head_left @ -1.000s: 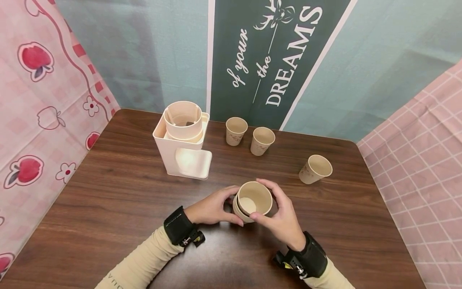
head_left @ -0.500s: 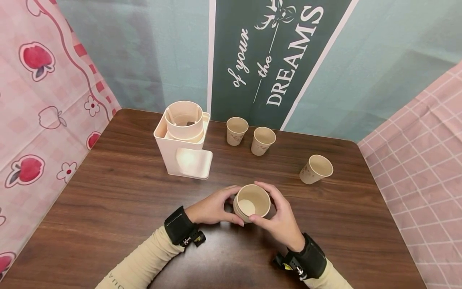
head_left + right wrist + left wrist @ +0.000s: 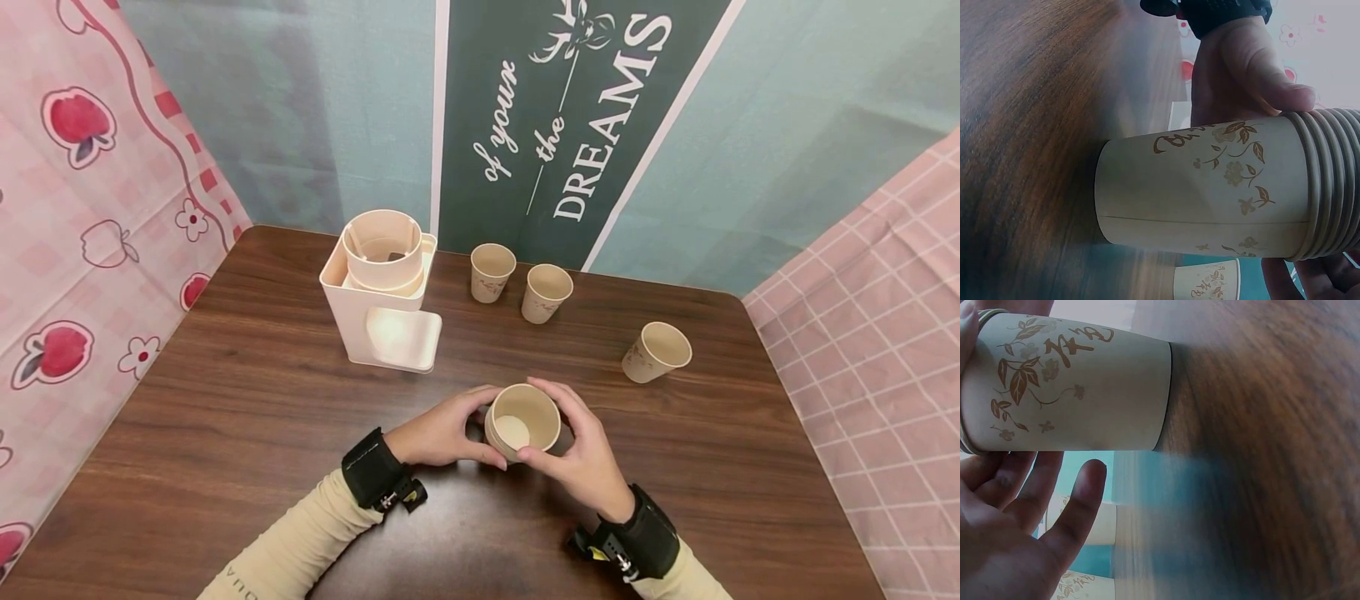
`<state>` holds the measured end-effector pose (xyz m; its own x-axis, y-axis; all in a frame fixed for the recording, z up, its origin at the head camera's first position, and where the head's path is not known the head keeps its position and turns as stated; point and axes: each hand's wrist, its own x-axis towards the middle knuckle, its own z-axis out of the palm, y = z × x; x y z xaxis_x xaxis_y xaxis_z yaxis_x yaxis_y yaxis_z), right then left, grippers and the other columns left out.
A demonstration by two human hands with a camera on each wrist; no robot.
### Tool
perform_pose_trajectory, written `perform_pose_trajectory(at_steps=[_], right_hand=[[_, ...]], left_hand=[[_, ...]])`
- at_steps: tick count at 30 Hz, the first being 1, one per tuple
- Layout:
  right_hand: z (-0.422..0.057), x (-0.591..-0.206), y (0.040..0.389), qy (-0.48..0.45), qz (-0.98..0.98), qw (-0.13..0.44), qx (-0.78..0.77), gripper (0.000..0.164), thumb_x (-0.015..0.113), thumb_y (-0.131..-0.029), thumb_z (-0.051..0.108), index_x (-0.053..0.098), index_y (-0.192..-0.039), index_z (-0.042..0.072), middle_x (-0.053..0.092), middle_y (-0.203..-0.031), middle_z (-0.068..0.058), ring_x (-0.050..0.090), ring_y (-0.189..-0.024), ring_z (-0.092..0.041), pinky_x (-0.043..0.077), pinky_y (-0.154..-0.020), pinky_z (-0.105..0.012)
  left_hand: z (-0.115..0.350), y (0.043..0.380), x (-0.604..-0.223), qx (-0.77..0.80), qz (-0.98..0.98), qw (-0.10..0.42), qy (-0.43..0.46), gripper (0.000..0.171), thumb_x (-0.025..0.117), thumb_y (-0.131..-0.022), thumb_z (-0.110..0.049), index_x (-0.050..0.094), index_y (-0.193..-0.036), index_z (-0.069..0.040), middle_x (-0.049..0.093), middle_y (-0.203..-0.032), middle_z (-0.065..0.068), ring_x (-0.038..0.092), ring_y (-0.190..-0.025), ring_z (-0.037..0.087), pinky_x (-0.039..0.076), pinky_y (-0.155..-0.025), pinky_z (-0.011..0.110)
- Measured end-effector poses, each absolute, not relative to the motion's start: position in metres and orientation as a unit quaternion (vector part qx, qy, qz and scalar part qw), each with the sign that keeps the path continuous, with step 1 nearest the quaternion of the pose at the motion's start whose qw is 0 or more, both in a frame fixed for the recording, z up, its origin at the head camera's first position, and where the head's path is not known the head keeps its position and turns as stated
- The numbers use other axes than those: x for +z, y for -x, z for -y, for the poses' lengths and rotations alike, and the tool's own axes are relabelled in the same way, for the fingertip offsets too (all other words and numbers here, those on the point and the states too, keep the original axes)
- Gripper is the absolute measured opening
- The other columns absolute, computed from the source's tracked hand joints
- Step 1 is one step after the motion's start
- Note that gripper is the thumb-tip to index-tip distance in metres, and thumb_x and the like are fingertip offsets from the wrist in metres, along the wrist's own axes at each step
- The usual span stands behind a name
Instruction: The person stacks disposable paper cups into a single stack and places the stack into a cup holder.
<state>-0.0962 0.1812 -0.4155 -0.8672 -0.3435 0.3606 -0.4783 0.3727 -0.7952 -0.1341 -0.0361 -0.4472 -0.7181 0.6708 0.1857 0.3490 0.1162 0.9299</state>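
Both hands hold a stack of beige paper cups (image 3: 536,412) upright near the middle of the table. My left hand (image 3: 441,433) grips it from the left, thumb on the near side and fingers on the far side. My right hand (image 3: 588,454) curls round the upper rims from the right, thumb in front and index finger behind. In the right wrist view several rims of the stack (image 3: 1210,187) lie close together. Brown leaves and flowers decorate the outer cup (image 3: 1085,387) in the left wrist view, its base right at the tabletop. The top cup's inside shows only its pale bottom.
Two single paper cups (image 3: 492,272) (image 3: 546,293) stand at the back, and a third paper cup (image 3: 655,352) stands at the right. A cream-white holder with a round tube on top (image 3: 378,292) stands back left. Cloth (image 3: 810,108) surrounds the wooden table (image 3: 225,400).
The stack's top cup has sunk lower, narrowing the gap between the rims. My right hand has come down slightly with it; the left hand has kept its hold.
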Motion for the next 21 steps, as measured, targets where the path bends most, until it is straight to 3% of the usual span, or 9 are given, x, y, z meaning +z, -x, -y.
perform_pose_trajectory(at_steps=[21], right_hand=[[-0.1848,-0.4143,0.0972,-0.261,0.832,0.056,0.487,0.083,0.083,-0.067,0.012,0.046,-0.141,0.007,0.053,-0.132,-0.007,0.051,-0.115,-0.019,0.044,-0.095,-0.028]], left_hand=[[0.0361,0.1336,-0.4448,0.560,-0.739,0.144,-0.346,0.076,0.081,-0.070,-0.033,0.049,-0.137,-0.014,0.054,-0.131,-0.006,0.051,-0.115,0.011,0.049,-0.092,0.027]])
